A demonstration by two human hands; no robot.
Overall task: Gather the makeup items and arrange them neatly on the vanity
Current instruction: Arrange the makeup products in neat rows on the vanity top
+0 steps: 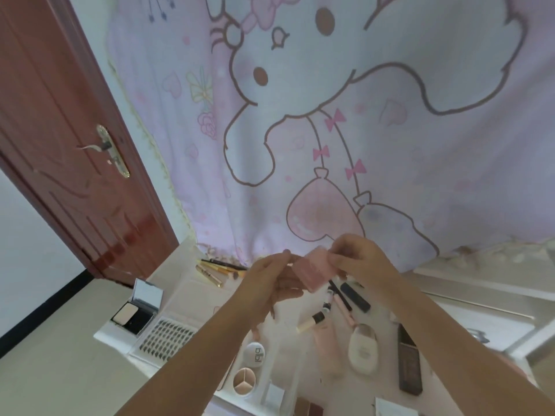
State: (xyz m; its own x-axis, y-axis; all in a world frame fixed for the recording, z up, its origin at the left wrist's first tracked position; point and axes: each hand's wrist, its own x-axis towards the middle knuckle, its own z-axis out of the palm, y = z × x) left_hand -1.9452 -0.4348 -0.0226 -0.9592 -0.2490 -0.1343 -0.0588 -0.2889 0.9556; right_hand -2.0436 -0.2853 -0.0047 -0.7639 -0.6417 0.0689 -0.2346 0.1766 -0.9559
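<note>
Two hands are lifted above the white table (180, 298), and both hold one small pink box-shaped case (315, 270) between them. The left hand (270, 280) pinches its left end with curled fingers. The right hand (357, 258) grips its right end from above. The case is up in the air and does not touch the table.

Behind the hands hangs a big pink curtain with a white cartoon bunny (330, 115). Far to the left of the hands stands a dark red wooden door (60, 130).

Below the left hand lies a flat tray of little black false lashes (166, 337). Left of that sits an open black powder compact with a mirror lid (136, 309). Below the right hand lie a white oval bottle (362, 348) and a long dark brown tube (408, 361). Under the left arm sit a round white jar with letters on top (253, 354) and a round pot with three shades (244, 382). Just left of the left hand lie some thin gold brushes (214, 270).
</note>
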